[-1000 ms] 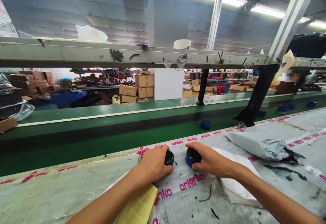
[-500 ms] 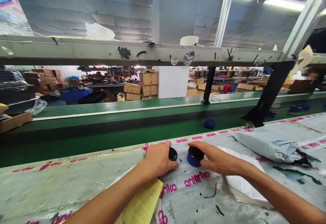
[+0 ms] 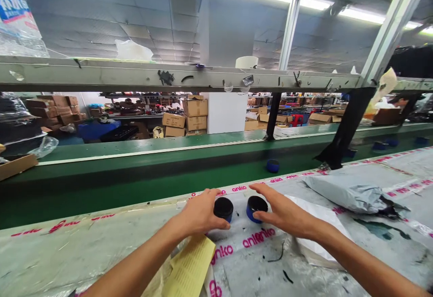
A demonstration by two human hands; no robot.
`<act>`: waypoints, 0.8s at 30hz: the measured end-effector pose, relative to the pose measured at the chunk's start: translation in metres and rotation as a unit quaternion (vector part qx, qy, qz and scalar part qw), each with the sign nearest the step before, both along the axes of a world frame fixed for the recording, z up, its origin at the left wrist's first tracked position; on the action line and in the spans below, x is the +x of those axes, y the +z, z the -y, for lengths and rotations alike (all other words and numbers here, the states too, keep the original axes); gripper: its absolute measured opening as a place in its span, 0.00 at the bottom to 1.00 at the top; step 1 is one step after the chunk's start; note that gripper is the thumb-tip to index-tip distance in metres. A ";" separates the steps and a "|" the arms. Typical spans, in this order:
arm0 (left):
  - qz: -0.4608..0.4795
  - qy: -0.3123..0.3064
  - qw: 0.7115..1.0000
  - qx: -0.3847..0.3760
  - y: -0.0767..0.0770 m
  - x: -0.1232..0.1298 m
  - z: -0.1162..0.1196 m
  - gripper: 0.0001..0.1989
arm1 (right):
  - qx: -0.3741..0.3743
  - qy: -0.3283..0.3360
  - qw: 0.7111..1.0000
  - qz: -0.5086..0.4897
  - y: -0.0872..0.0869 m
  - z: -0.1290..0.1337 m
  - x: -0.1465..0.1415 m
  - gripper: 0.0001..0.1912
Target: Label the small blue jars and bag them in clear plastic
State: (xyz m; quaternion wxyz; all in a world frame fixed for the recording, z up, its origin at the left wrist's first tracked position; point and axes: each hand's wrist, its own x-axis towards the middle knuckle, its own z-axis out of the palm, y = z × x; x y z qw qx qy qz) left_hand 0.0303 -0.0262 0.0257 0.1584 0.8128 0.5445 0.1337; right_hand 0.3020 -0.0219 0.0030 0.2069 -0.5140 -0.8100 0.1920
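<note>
Two short round blue cup-like pieces with black tops sit side by side on the plastic-covered bench (image 3: 243, 270). My left hand (image 3: 199, 213) curves around the left side of the left piece (image 3: 223, 207), with thumb and fingers spread. Over at the other piece (image 3: 253, 210), my right hand (image 3: 280, 209) is spread at its right side, thumb near the front edge and fingers beyond the back. Whether either hand touches its piece is hard to tell. A yellow printed sheet (image 3: 189, 267) lies below my left hand, and white paper (image 3: 316, 243) is partly under my right forearm.
A green conveyor belt (image 3: 135, 184) runs behind the bench, carrying a similar blue piece (image 3: 272, 166) and several farther right. A grey plastic bag (image 3: 352, 193) lies at right. A metal shelf beam (image 3: 128, 78) crosses above, and a black-wrapped post (image 3: 348, 128) stands at right.
Both hands have loosened a little, and the left one has drawn back leftward, showing more of its piece. The view has tilted up slightly and shifted.
</note>
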 end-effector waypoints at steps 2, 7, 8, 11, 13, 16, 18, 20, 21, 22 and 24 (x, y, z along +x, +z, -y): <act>0.043 0.006 0.999 0.001 0.010 -0.015 0.014 0.33 | 0.023 -0.038 0.999 -0.026 -0.001 0.007 0.003 0.33; 0.098 0.011 0.987 -0.129 0.025 -0.055 0.054 0.31 | 0.008 -0.049 0.998 -0.037 -0.011 0.010 0.004 0.37; 0.089 0.013 0.984 -0.155 0.025 -0.060 0.061 0.33 | 0.008 -0.039 0.999 -0.033 -0.014 0.007 0.002 0.38; 0.073 0.025 0.979 -0.189 0.018 -0.065 0.073 0.37 | 0.009 -0.009 1.000 -0.017 -0.018 -0.005 -0.004 0.37; 0.083 0.030 0.979 -0.182 0.010 -0.063 0.075 0.35 | 0.005 0.005 1.000 -0.007 -0.017 -0.012 -0.007 0.33; 0.105 0.045 0.981 -0.156 -0.001 -0.061 0.074 0.33 | -0.008 0.019 1.000 0.006 -0.013 -0.016 -0.007 0.30; 0.127 0.048 0.980 -0.142 -0.005 -0.062 0.071 0.30 | -0.017 0.020 0.999 0.018 -0.010 -0.015 -0.005 0.30; 0.162 0.043 0.974 -0.153 -0.004 -0.065 0.070 0.21 | -0.010 0.013 0.999 0.036 -0.008 -0.013 -0.007 0.31; 0.183 0.040 0.968 -0.165 -0.003 -0.066 0.071 0.17 | 0.006 0.006 0.999 0.041 -0.006 -0.011 -0.010 0.31; 0.203 0.036 0.962 -0.177 -0.001 -0.066 0.071 0.13 | 0.029 -0.003 0.999 0.042 -0.005 -0.009 -0.015 0.32; 0.239 0.018 0.953 -0.188 0.003 -0.066 0.074 0.08 | 0.081 -0.014 0.996 0.034 -0.002 -0.004 -0.032 0.33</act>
